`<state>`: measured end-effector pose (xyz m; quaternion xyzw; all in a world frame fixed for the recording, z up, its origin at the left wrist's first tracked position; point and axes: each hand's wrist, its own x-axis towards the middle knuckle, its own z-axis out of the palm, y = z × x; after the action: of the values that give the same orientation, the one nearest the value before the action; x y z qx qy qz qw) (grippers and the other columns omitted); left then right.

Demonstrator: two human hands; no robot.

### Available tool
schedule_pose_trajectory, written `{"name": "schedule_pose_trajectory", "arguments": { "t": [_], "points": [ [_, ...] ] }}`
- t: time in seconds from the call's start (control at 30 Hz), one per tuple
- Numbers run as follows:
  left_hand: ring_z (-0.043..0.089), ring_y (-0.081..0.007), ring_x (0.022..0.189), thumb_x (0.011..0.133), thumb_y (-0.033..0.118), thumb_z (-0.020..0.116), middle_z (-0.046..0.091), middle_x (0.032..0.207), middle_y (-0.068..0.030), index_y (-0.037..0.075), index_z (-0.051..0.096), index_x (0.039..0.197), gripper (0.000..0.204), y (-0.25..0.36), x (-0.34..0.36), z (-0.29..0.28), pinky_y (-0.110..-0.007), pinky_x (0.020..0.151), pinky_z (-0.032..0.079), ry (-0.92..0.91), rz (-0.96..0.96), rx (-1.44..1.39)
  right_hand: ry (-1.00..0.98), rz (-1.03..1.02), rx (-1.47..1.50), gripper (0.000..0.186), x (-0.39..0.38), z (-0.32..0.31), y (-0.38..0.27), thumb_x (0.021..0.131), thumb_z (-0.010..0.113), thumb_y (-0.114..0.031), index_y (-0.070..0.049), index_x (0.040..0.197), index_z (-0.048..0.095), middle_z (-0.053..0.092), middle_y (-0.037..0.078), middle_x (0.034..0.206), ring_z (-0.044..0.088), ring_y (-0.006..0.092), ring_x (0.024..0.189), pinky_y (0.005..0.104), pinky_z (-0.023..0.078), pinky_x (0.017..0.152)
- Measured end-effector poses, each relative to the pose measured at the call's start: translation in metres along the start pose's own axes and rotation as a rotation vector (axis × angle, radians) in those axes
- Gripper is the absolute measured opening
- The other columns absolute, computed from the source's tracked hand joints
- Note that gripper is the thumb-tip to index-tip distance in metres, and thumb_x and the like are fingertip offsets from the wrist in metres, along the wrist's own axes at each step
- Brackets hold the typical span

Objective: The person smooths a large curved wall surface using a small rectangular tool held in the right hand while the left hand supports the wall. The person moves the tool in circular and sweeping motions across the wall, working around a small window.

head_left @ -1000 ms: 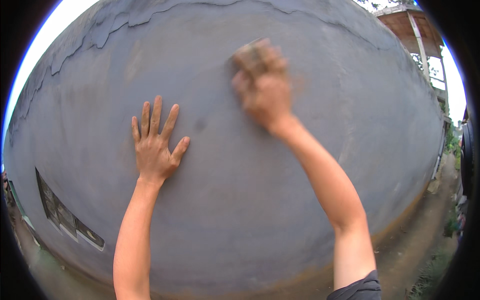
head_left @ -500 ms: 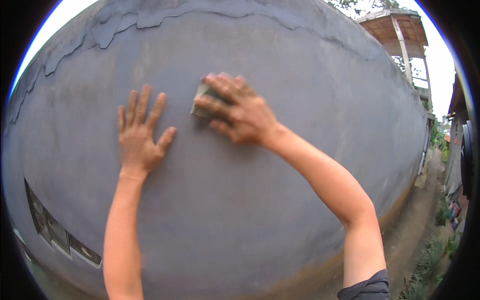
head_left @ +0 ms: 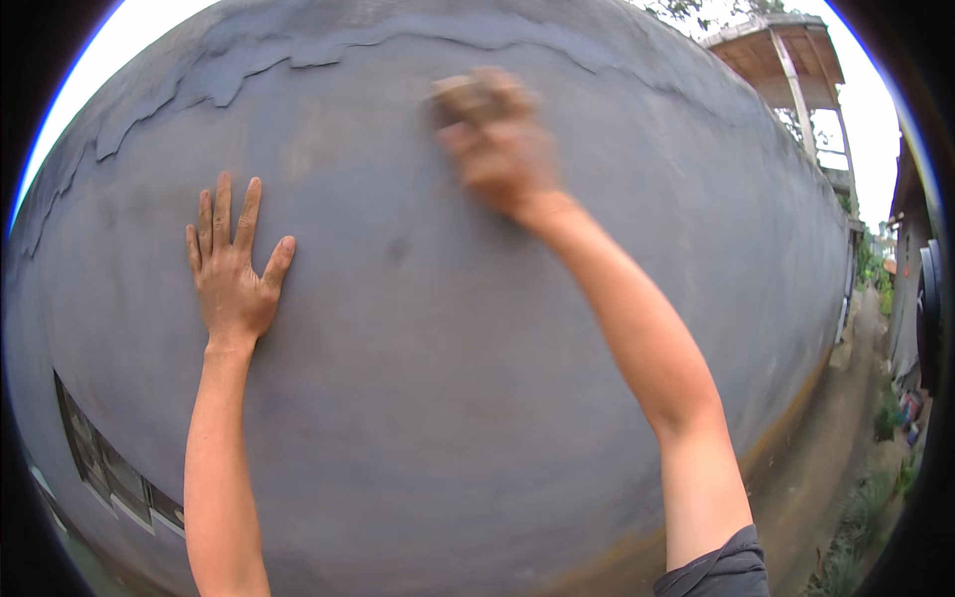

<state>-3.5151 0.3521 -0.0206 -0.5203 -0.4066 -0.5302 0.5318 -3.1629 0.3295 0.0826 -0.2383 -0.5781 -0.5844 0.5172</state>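
A broad grey plastered wall (head_left: 428, 378) fills most of the view before me. My left hand (head_left: 234, 284) lies flat against it with fingers spread, dusty and holding nothing. Higher up and to the right, my right hand (head_left: 507, 154) is at the wall, smeared by motion. Its fingers bend over a small beige piece of sandpaper (head_left: 453, 90), which is blurred and mostly covered by the hand. A small dark smudge (head_left: 399, 249) marks the plaster between the two hands.
A ragged plaster edge (head_left: 318, 62) runs along the wall's top. Low on the left is a dark window opening (head_left: 104, 458). To the right, a dirt path (head_left: 826, 448) passes plants (head_left: 851, 527), and a roofed structure on posts (head_left: 786, 60) rises behind the wall.
My right hand has moved up and to the right with the sandpaper. The left hand is now farther left on the wall, still spread.
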Motion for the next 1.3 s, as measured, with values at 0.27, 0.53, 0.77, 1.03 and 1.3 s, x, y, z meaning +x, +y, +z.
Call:
{"name": "schedule_pose_trajectory", "arguments": {
  "t": [0.27, 0.53, 0.77, 1.03, 1.3],
  "points": [
    [0.023, -0.0306, 0.164, 0.103, 0.072, 0.046, 0.027, 0.179, 0.0003, 0.039, 0.035, 0.168, 0.074, 0.010, -0.005, 0.002, -0.060, 0.133, 0.017, 0.019, -0.127, -0.021, 0.178, 0.661, -0.444, 0.057, 0.008, -0.018, 0.124, 0.110, 0.039, -0.049, -0.018, 0.155, 0.053, 0.057, 0.017, 0.155, 0.041, 0.0370, 0.153, 0.0527, 0.030, 0.127],
    [0.022, -0.0288, 0.165, 0.112, 0.055, 0.036, 0.026, 0.179, -0.0011, 0.036, 0.035, 0.169, 0.060, -0.030, -0.009, 0.009, -0.058, 0.134, 0.013, 0.063, -0.298, -0.171, -0.114, -0.237, 0.255, 0.047, 0.003, 0.037, -0.173, 0.099, 0.065, -0.034, -0.021, 0.144, 0.065, 0.051, 0.019, 0.161, 0.046, 0.0422, 0.150, 0.0549, 0.037, 0.125],
    [0.027, -0.0304, 0.163, 0.109, 0.055, 0.041, 0.027, 0.179, -0.0032, 0.036, 0.036, 0.169, 0.063, -0.027, -0.016, 0.002, -0.060, 0.133, 0.018, 0.069, -0.288, -0.047, 0.111, 0.251, -0.402, 0.049, -0.022, -0.022, 0.113, 0.111, 0.046, -0.036, -0.012, 0.153, 0.056, 0.059, 0.015, 0.154, 0.046, 0.0348, 0.150, 0.0470, 0.033, 0.126],
    [0.027, -0.0319, 0.163, 0.109, 0.058, 0.040, 0.027, 0.178, -0.0035, 0.036, 0.038, 0.168, 0.063, -0.022, -0.017, 0.004, -0.064, 0.131, 0.018, 0.078, -0.261, -0.041, 0.203, 0.484, -0.437, 0.053, 0.023, 0.008, 0.062, 0.108, 0.047, -0.045, -0.015, 0.149, 0.060, 0.063, 0.012, 0.151, 0.047, 0.0340, 0.148, 0.0451, 0.032, 0.127],
    [0.027, -0.0299, 0.163, 0.110, 0.056, 0.038, 0.030, 0.178, -0.0019, 0.036, 0.039, 0.167, 0.060, -0.045, -0.022, 0.012, -0.061, 0.132, 0.017, 0.056, -0.240, -0.055, -0.053, -0.274, 0.306, 0.050, 0.044, 0.076, -0.164, 0.099, 0.064, -0.036, -0.027, 0.147, 0.061, 0.049, 0.016, 0.163, 0.044, 0.0417, 0.151, 0.0598, 0.033, 0.126]
  ]
}}
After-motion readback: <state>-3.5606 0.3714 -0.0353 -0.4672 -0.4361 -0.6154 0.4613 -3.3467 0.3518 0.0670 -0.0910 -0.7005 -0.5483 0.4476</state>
